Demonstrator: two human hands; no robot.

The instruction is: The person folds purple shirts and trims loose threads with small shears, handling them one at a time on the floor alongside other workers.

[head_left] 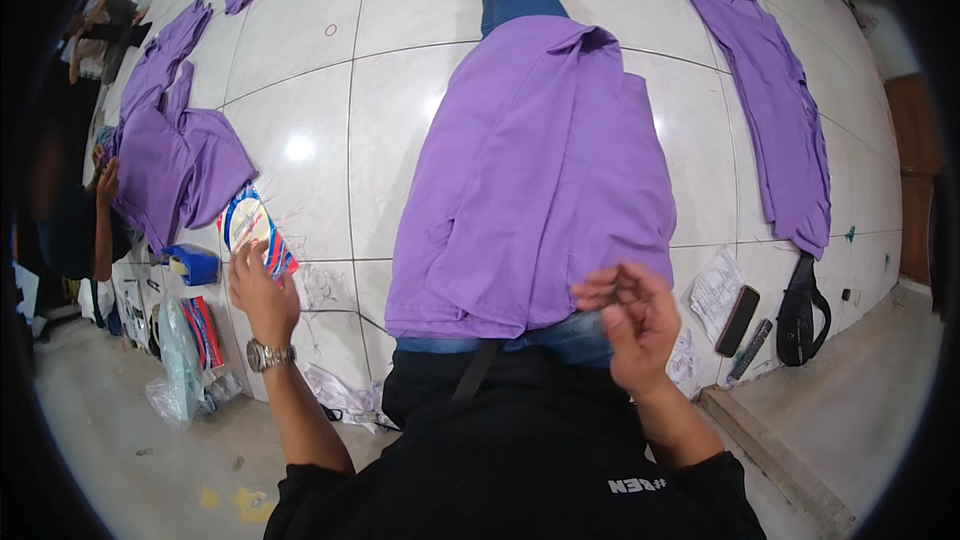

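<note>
A purple cloth garment (pixel 517 187) lies spread over my lap and legs, with folds running lengthwise. To its left my left hand (pixel 261 289) is held over the lower edge of a red, white and blue plastic packet (pixel 253 221). Its fingers are slightly bent and apart, and whether they touch the packet I cannot tell. My right hand (pixel 634 319) is above the garment's lower right corner, fingers curled and blurred. Something small and dark seems to show between those fingers, too unclear to name.
Purple garments (pixel 772 112) lie on the white tiled floor (pixel 300 112). Another person's hand (pixel 107 178) touches a purple garment (pixel 161 157) at left. A blue tape dispenser (pixel 193 264) stands near the packet. At right are a phone (pixel 737 320), a remote control (pixel 750 349) and a black bag (pixel 801 319).
</note>
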